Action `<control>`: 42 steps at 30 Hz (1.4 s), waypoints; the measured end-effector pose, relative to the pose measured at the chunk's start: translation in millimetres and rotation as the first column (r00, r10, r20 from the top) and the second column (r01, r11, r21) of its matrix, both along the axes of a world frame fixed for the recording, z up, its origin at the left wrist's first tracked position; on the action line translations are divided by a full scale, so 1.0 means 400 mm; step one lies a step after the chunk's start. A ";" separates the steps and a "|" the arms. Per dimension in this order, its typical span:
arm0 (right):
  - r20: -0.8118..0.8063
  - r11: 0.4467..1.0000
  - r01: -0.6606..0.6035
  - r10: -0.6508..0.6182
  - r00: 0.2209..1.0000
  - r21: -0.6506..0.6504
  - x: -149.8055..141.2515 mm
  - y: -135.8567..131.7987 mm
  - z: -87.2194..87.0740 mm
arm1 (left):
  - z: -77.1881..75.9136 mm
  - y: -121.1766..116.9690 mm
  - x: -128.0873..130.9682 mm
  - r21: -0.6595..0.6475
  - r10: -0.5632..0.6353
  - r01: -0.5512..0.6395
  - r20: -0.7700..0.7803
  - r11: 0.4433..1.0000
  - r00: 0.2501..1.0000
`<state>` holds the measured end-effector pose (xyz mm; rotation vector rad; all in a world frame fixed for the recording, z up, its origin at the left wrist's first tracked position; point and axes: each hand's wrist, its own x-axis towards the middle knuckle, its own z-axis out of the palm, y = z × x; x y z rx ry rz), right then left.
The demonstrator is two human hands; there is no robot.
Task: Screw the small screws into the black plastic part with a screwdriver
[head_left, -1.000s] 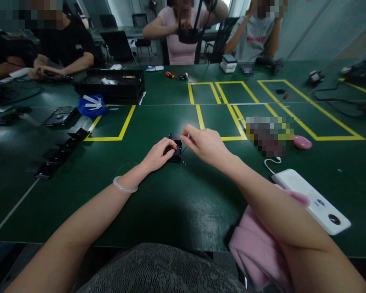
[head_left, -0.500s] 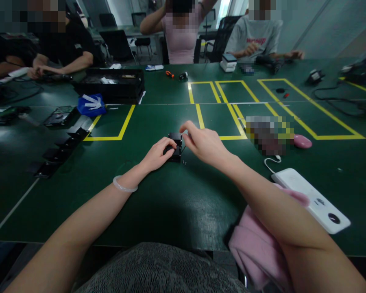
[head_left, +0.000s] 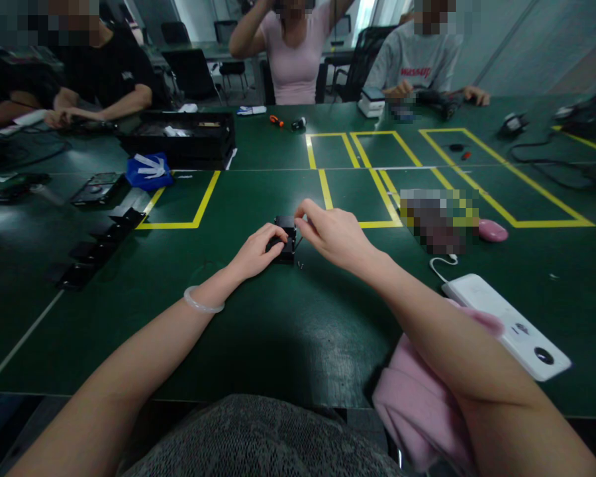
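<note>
Near the middle of the table, a small black block-shaped part (head_left: 285,224) lies beneath the fingers of my left hand (head_left: 261,250). That hand is closed on it from the left, the thumb and fingertips pressing its top. My right hand (head_left: 330,232) is at the part's right side, thumb and index finger pinched together. A thin dark rod-like tool (head_left: 298,243) shows under the right fingertips and reaches toward the part; most of it is hidden, so its exact kind is unclear. Beside the part lie a few tiny screws (head_left: 300,265).
A row of black brackets (head_left: 102,248) lies left, with a blue pouch (head_left: 149,171) and a black bin (head_left: 179,139) behind. To the right are a pink mouse (head_left: 493,230), a white power bank (head_left: 509,324) and pink cloth (head_left: 417,404). Several people sit across the green table (head_left: 258,331).
My right fingers lifted and spread slightly, then came back together by the black part. My left hand stays put. Across the table, one person's hands have come down to the tabletop.
</note>
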<state>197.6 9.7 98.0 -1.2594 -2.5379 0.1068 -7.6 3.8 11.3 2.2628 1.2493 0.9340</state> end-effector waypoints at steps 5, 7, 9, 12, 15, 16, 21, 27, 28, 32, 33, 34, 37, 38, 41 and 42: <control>0.025 1.000 0.019 -0.019 1.000 -0.007 -0.001 -0.002 0.003 | 0.002 -0.001 0.002 -0.020 0.011 -0.011 0.002 1.000 1.000; -0.004 1.000 0.012 -0.012 1.000 -0.001 -0.002 -0.003 0.002 | 0.002 -0.001 0.002 -0.024 0.018 -0.018 0.001 1.000 1.000; -0.019 1.000 0.004 -0.004 1.000 -0.001 -0.003 -0.003 0.000 | 0.002 0.000 0.002 -0.026 0.015 -0.015 0.003 1.000 1.000; 0.004 1.000 -0.001 0.001 1.000 -0.014 -0.002 -0.001 0.000 | 0.002 0.000 0.001 -0.022 0.001 -0.001 0.006 1.000 1.000; 0.018 1.000 0.002 -0.002 1.000 -0.010 0.000 0.000 -0.001 | 0.003 -0.001 0.001 -0.015 0.003 -0.003 0.005 1.000 1.000; 0.011 1.000 -0.002 0.002 1.000 -0.006 0.001 0.000 -0.002 | 0.003 -0.001 0.001 -0.017 0.007 -0.007 0.000 1.000 1.000; -0.024 0.999 -0.032 0.032 0.999 -0.006 0.001 -0.001 -0.003 | 0.006 -0.002 0.002 -0.028 0.009 -0.010 -0.024 1.000 1.000; 0.021 1.000 -0.020 0.020 1.000 -0.017 -0.001 -0.001 -0.001 | 0.004 -0.001 0.002 -0.022 0.010 -0.010 -0.005 1.000 1.000; 0.013 0.999 -0.025 0.025 1.000 -0.020 -0.001 -0.001 -0.001 | 0.004 -0.001 0.002 -0.021 0.009 -0.009 -0.004 1.000 1.000; -0.023 0.998 -0.053 0.053 0.998 -0.019 0.000 -0.001 -0.001 | 0.004 -0.001 0.001 -0.016 0.009 -0.009 -0.004 1.000 1.000; -0.019 0.998 -0.052 0.052 0.998 -0.018 0.000 -0.001 -0.001 | 0.004 -0.002 0.001 -0.013 0.009 -0.009 -0.005 1.000 1.000; -0.009 0.999 -0.048 0.048 0.999 -0.019 0.000 -0.001 0.001 | 0.004 -0.002 0.001 -0.009 0.007 -0.008 -0.004 1.000 1.000; 0.025 0.999 -0.030 0.030 0.999 -0.023 0.000 -0.003 0.004 | 0.004 -0.002 0.001 -0.002 0.001 -0.001 0.001 1.000 1.000; 0.024 0.999 -0.029 0.029 0.999 -0.024 0.000 -0.004 0.005 | 0.004 -0.002 0.001 -0.003 0.001 -0.001 0.001 1.000 1.000; -0.010 0.999 -0.041 0.040 0.999 -0.022 0.001 -0.004 0.005 | 0.003 -0.002 0.001 -0.006 0.005 -0.005 -0.004 1.000 1.000; -0.019 0.999 -0.045 0.044 0.999 -0.022 0.002 -0.004 0.005 | 0.003 -0.002 0.001 -0.003 0.005 -0.005 -0.003 1.000 1.000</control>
